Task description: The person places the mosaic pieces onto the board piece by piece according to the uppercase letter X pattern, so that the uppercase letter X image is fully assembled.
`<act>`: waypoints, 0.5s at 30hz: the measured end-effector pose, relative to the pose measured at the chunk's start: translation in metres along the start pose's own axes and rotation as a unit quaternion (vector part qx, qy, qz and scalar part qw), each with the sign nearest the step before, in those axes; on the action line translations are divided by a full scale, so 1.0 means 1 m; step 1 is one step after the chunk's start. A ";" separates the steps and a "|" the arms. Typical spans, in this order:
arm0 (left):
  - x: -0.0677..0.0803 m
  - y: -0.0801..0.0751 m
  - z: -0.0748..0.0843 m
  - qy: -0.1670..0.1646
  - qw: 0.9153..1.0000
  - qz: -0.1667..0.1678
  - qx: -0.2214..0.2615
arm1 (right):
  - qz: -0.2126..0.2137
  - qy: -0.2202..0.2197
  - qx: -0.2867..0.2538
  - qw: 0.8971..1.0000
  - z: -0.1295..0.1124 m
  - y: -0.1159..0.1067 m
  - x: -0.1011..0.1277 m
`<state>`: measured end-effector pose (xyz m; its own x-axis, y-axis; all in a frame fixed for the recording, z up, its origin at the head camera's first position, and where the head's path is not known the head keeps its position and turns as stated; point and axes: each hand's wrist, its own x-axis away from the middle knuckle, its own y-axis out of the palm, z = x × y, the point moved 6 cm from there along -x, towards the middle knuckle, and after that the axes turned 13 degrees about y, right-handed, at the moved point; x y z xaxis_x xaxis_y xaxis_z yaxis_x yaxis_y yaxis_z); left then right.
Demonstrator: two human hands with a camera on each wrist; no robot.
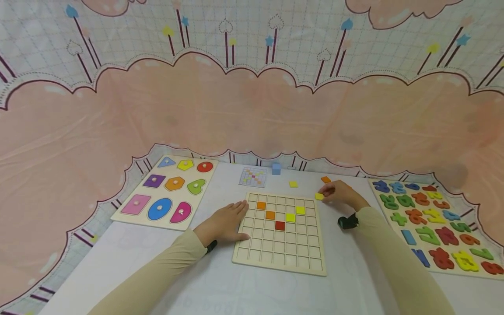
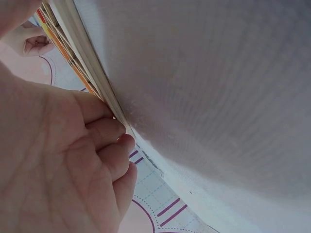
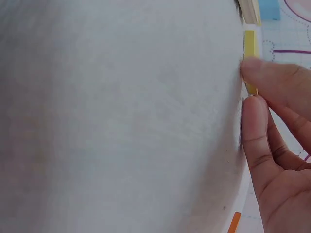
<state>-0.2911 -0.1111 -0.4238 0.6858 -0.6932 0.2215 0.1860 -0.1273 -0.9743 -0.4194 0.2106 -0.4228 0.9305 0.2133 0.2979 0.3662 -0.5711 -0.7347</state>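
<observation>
A wooden grid board (image 1: pixel 291 252) lies on the table, with orange tiles (image 1: pixel 261 205), a red tile (image 1: pixel 280 225) and yellow tiles (image 1: pixel 290 217) set in some of its squares. My left hand (image 1: pixel 223 222) rests along the board's left edge with fingers extended; the left wrist view shows its fingertips against the edge of the board (image 2: pixel 86 46). Just off the board's upper right corner, my right hand (image 1: pixel 341 194) pinches a yellow tile (image 1: pixel 319 196) low over the table. In the right wrist view, fingertips (image 3: pixel 255 109) meet at one end of that yellow tile (image 3: pixel 250 43).
Behind the board lie a pattern card (image 1: pixel 253 176), a blue cube (image 1: pixel 276 169) and a loose yellow tile (image 1: pixel 293 184). One loose orange tile (image 1: pixel 325 179) lies beyond my right hand. A shape puzzle (image 1: pixel 170 221) is at left, a number puzzle (image 1: pixel 387 215) at right. Patterned cloth (image 1: pixel 252 109) hangs behind.
</observation>
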 end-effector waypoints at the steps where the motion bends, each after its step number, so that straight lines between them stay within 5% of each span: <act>1: 0.000 0.000 0.000 0.000 1.000 0.000 0.002 | 0.002 0.004 -0.003 1.000 0.001 0.000 0.000; 15: 0.000 0.000 0.000 -0.008 1.000 0.002 0.002 | 0.013 -0.008 -0.002 1.000 -0.001 -0.002 0.008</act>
<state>-0.2907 -0.1114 -0.4240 0.6980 -0.6822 0.2175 0.1850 -0.1217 -0.9752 -0.4125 0.2122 -0.4185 0.9398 0.2117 0.2683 0.3418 -0.5802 -0.7393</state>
